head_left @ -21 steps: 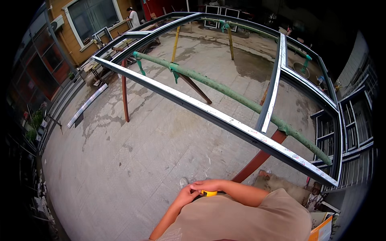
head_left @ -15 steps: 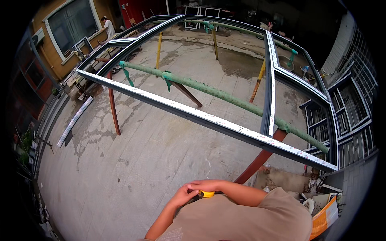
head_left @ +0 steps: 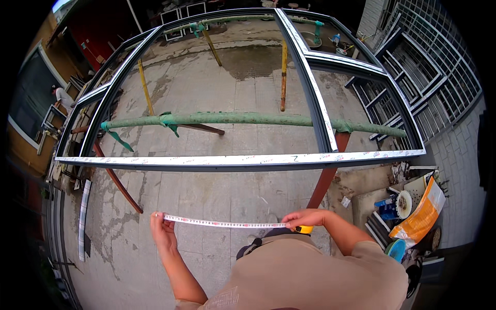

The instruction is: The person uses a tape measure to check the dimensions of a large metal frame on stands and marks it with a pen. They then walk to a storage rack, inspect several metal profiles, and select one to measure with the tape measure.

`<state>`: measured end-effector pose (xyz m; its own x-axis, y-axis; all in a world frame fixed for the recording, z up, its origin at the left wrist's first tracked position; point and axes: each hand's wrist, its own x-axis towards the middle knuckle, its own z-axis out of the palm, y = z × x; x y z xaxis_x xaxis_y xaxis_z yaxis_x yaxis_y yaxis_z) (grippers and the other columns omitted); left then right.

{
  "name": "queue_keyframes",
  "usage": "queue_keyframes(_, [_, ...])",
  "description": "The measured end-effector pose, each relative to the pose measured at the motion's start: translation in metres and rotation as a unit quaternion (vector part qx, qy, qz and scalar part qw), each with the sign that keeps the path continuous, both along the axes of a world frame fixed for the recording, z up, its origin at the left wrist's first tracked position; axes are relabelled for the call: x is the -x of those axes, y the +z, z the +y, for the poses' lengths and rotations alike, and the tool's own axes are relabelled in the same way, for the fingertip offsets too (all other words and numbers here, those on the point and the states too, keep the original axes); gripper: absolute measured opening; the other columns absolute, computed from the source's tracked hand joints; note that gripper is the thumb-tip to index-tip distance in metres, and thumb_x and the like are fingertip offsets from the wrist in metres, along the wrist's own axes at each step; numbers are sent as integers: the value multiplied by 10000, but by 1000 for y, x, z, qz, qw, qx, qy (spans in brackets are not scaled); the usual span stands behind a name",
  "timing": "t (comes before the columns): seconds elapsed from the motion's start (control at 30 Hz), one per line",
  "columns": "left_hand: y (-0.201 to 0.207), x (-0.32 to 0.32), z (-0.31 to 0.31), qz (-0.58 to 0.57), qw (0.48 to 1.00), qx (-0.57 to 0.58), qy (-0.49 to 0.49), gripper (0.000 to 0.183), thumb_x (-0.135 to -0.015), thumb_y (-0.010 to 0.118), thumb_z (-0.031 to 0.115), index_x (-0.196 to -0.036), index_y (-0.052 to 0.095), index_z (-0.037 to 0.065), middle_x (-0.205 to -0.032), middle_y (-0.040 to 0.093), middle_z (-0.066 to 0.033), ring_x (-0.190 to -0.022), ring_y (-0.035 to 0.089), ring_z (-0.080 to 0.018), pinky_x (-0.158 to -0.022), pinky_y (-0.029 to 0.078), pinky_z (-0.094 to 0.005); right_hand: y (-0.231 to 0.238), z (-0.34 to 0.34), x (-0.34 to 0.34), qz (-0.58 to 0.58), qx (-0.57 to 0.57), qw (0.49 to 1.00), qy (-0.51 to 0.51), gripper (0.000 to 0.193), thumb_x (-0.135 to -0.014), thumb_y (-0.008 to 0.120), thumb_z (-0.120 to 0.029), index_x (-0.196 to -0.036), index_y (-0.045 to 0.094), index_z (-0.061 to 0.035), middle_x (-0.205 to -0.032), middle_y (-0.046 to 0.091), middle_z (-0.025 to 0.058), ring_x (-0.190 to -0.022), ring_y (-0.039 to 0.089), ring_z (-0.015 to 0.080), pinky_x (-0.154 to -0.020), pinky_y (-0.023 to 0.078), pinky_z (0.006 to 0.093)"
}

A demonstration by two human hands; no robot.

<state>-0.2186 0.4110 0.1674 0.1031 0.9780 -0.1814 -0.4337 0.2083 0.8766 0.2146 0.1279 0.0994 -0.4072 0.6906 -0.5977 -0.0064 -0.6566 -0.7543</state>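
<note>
A yellow tape measure [head_left: 304, 229] is in my right hand [head_left: 305, 218], close to my body. Its white blade [head_left: 222, 224] stretches out to the left, sagging slightly. My left hand [head_left: 163, 231] pinches the free end of the blade, with the fingers closed. Ahead of both hands, apart from them, lies a large dark window frame [head_left: 243, 161] with white protective film on its faces. It rests on a green pipe [head_left: 243, 119] and on another green pipe farther back.
Red-brown legs [head_left: 323, 187] and yellow legs [head_left: 283, 77] hold up the pipes. Metal grilles [head_left: 434, 57] stand at the right. A white bucket [head_left: 403, 202] and an orange-and-white sack [head_left: 421, 214] sit at my right. Another person [head_left: 63, 98] works at the far left.
My hands were together at the tape measure; now my left hand has drawn the blade out leftward. The view has turned right, and the window frame appears squarely ahead.
</note>
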Motion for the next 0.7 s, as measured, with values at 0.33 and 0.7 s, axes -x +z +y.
queue_keyframes(0.33, [43, -144, -11, 42, 996, -70, -30, 289, -1139, 474, 328, -1069, 603, 78, -966, 602, -41, -895, 586, -127, -824, 507, -323, 86, 33, -35, -217, -133, 964, -77, 336, -966, 674, -377, -1013, 787, -64, -938, 757, 81, -871, 682, 205, -794, 521, 338])
queue_keyframes(0.7, [65, -192, 48, 106, 982, -95, -120, 349, -1120, 508, 337, -1037, 675, 42, -893, 689, -42, -823, 669, -148, -769, 536, -315, 128, -4, -115, -285, -183, 926, -165, 327, -933, 712, -372, -1038, 756, -66, -880, 741, 108, -795, 688, 268, -738, 525, 369])
